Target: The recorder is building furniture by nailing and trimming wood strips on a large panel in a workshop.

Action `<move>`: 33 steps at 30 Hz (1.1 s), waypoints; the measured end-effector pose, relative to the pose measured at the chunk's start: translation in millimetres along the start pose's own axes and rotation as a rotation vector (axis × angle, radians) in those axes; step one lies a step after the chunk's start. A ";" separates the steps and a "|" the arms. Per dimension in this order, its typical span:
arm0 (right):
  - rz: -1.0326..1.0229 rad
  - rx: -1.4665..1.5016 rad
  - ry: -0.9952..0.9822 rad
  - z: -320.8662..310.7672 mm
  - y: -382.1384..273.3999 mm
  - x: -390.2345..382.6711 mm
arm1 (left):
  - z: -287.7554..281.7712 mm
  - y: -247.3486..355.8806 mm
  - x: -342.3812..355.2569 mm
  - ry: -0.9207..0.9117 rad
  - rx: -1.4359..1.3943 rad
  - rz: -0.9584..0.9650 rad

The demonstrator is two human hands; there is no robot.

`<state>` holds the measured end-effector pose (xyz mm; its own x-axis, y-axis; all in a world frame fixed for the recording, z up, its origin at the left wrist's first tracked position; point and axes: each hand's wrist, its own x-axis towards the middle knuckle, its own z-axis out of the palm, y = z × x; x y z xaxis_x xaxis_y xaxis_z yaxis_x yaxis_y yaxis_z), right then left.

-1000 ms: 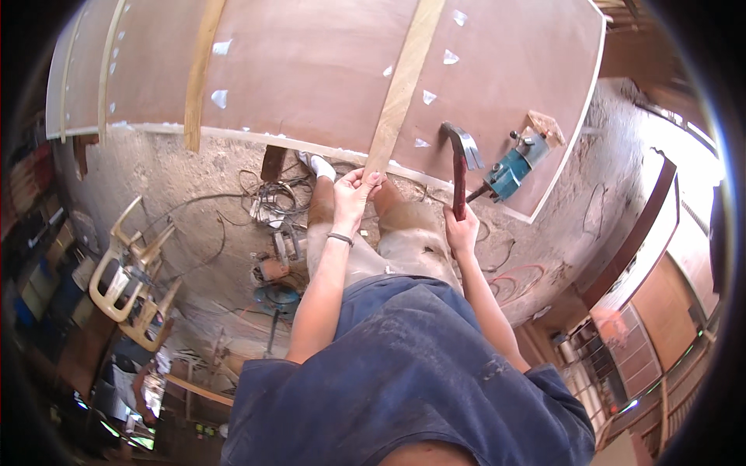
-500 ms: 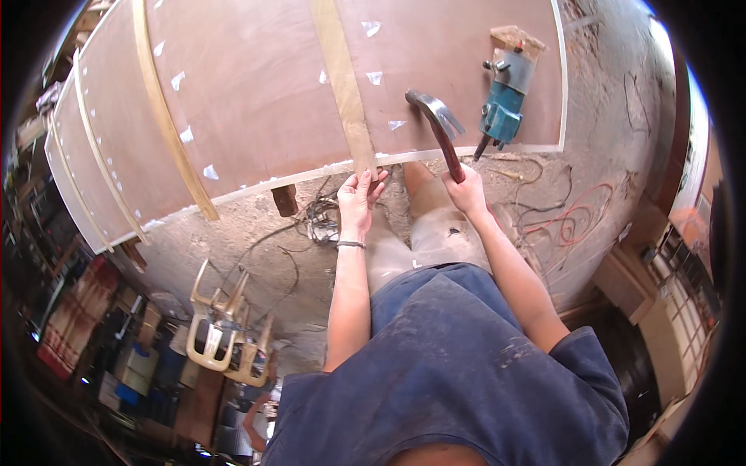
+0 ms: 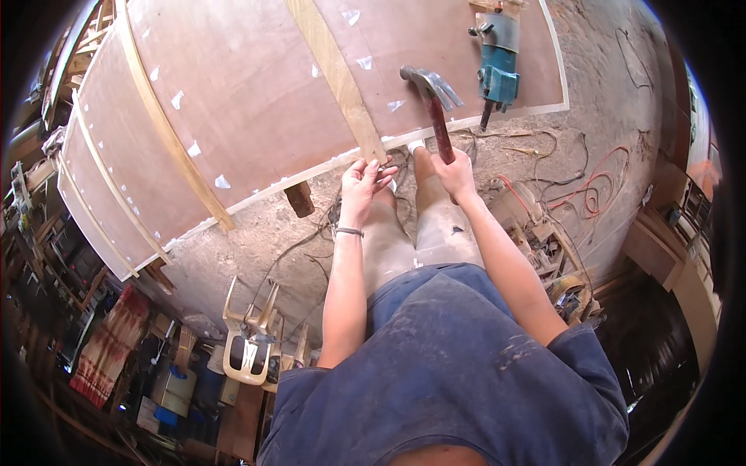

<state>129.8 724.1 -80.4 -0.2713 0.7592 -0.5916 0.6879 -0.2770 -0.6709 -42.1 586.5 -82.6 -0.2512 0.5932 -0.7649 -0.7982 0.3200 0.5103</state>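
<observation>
Hammer (image 3: 437, 120) is in my right hand (image 3: 457, 177), fist closed round the handle, head above the panel's (image 3: 241, 93) near edge. Left hand (image 3: 362, 190), half curled, pinches the wooden strip's (image 3: 330, 66) end at that edge. Risks: stray swing hits my left fingertips; loose pinch skews the strip; bump tips the teal power tool (image 3: 498, 74) off the near right corner.

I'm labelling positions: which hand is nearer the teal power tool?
The right hand holds the hammer, below-left of the teal power tool in view; the left hand, at the wooden strip, is farther left.
</observation>
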 end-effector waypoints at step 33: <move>-0.018 -0.057 0.026 0.8 0.7 -3.9 | -2.7 -4.9 6.5 0.035 -0.053 0.047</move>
<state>130.8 720.5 -78.9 -0.2670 0.7789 -0.5675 0.7208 -0.2294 -0.6541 -41.3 586.8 -91.2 -0.3078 0.5801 -0.7542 -0.8125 0.2521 0.5256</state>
